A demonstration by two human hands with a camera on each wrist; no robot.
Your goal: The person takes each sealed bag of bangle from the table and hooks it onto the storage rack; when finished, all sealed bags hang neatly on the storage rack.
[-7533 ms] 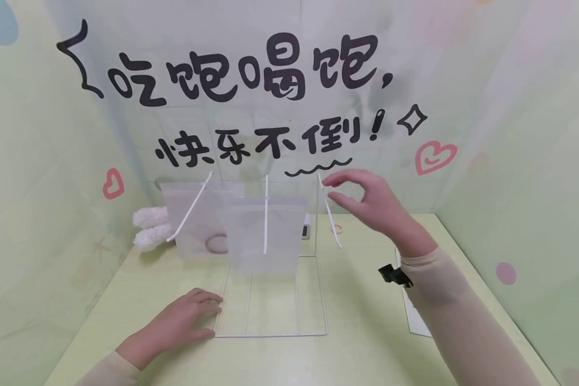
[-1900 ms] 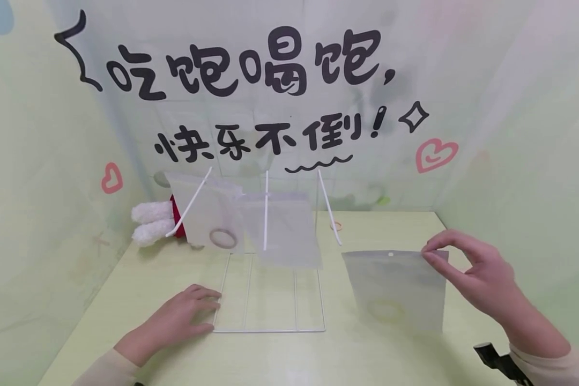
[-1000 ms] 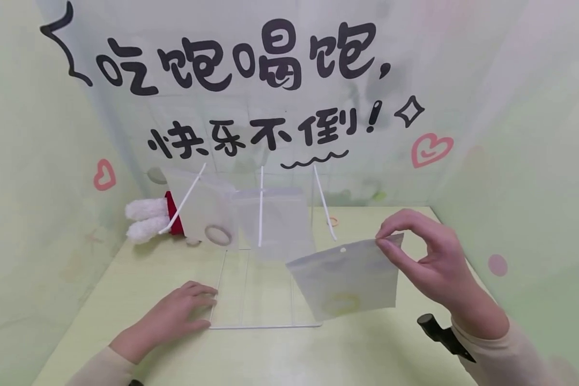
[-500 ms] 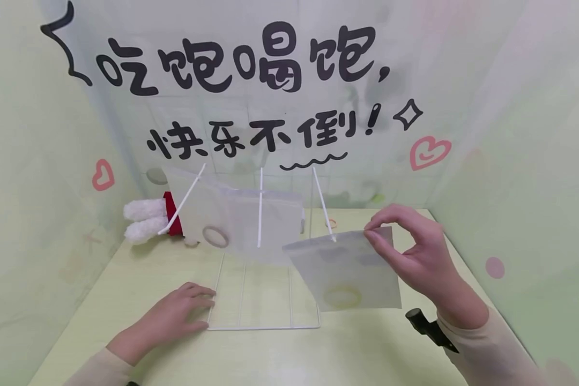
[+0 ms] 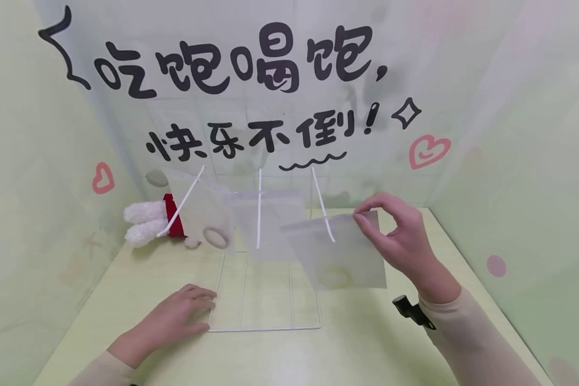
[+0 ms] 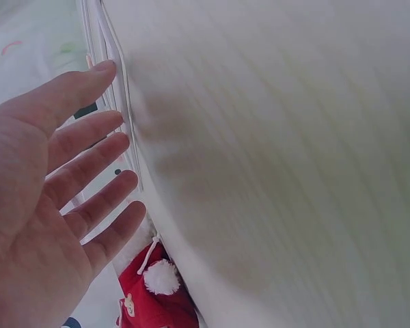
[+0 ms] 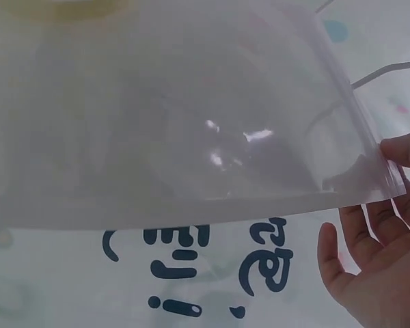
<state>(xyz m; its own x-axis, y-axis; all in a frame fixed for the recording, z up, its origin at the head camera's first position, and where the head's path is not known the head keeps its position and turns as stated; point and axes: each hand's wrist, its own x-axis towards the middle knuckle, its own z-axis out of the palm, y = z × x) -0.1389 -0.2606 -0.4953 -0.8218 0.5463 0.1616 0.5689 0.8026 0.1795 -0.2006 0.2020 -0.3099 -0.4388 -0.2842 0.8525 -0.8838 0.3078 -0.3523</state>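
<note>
My right hand [image 5: 398, 228] pinches the top right corner of a translucent zip bag [image 5: 359, 254], with a yellow ring showing faintly inside. This bag hangs on the right prong [image 5: 323, 203] of a white wire display rack [image 5: 265, 329]; the prong's bent tip [image 7: 396, 66] sticks out past the bag in the right wrist view. The fingers of my left hand [image 5: 166, 321] lie extended against the left edge of the rack's base. Similar bags hang on the other prongs: a middle bag [image 5: 282, 220] and a left bag [image 5: 188, 198] with a brownish ring.
Behind the left bag lies a plush toy with white fluffy legs [image 5: 146, 212] and red clothing [image 6: 154, 294]. The rack stands on a pale wooden table [image 5: 280, 359]. Printed walls enclose the table at the back and both sides.
My right hand, bare of any bag 7.5 seconds ago, has brought this bag leftward from the right side. The prong passed into its hole, and the bag has moved back along it.
</note>
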